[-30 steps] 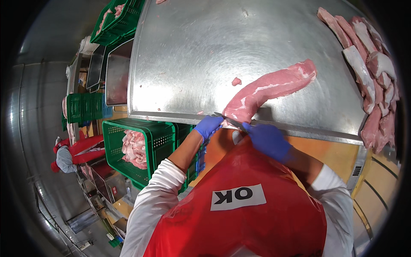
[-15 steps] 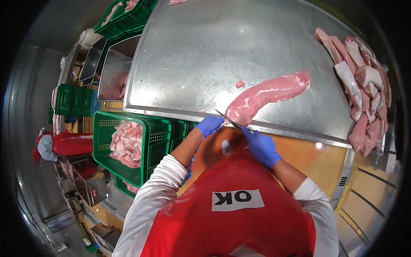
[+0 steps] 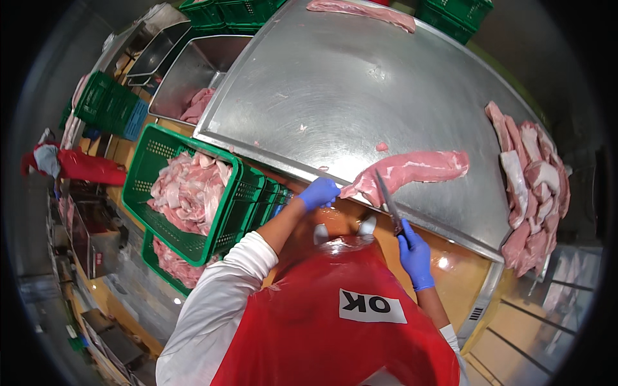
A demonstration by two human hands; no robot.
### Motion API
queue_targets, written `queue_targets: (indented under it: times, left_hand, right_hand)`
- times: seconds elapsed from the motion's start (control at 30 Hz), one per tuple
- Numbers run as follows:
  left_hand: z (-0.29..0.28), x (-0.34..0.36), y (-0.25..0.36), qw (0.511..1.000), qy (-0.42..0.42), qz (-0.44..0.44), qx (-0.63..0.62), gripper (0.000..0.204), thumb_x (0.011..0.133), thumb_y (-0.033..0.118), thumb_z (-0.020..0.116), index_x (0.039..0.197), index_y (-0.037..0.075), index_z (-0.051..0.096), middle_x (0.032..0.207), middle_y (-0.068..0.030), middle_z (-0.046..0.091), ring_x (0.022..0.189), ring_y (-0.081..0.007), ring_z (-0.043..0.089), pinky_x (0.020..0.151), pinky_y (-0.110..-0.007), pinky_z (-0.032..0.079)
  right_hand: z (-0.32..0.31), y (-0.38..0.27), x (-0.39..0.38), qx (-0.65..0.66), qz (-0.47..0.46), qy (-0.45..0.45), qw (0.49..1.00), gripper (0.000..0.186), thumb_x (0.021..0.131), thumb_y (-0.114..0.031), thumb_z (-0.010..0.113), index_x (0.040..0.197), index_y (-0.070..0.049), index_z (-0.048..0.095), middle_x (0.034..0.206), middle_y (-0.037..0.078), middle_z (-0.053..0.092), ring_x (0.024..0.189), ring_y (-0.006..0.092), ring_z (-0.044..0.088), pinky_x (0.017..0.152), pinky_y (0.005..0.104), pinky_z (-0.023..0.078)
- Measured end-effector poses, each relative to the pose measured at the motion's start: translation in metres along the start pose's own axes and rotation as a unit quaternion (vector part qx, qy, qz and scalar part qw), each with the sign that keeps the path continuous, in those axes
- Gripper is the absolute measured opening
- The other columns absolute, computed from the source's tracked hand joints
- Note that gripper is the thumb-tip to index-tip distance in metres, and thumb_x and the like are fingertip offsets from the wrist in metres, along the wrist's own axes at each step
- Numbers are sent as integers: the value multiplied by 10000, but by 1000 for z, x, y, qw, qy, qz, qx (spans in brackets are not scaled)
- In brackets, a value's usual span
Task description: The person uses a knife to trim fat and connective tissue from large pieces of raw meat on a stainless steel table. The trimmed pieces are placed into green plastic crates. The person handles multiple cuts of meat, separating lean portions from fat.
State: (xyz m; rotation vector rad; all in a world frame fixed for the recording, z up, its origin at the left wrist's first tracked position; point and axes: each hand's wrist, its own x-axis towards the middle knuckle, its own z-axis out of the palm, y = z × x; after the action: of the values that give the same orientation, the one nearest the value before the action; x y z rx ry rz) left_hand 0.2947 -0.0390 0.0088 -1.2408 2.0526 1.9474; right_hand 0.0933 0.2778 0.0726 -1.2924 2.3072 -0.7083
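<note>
Knife (image 3: 387,198) has swung right, away from the left hand (image 3: 320,194), whose fingers pinch the left tip of the long meat piece (image 3: 421,170) just right of centre frame; blade's over that meat now, leaving the pinched tip clear, right hand (image 3: 416,259) curled round the handle.

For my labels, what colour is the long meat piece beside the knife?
The long meat piece is pink; head view.

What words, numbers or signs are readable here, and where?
Red apron: white rectangular label, large black lettering, upside down; legible, but I won't copy it.
Metal table leg: dark striped patch, no readable text.
Metal box at left: reddish mark, too small to read.
</note>
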Motion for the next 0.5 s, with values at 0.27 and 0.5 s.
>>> queue_targets:
  times: [0.27,0.5]
  left_hand:
    - [49,5,-6,881,133,227,394,410,968,356,711,1251,73,626,1135,-182,604,1040,-366,697,850,-507,585]
    - [45,16,-23,883,119,266,367,326,994,229,607,1284,80,619,1074,-165,676,974,-365,720,842,-494,594]
  right_hand:
    - [4,-15,21,-25,-38,-32,998,526,1015,-232,655,1535,-228,574,1037,204,743,942,415,718,833,499,577]
    - [1,-6,28,-46,-53,-102,992,532,1000,-253,657,1526,-224,584,1085,224,750,976,436,717,854,526,573]
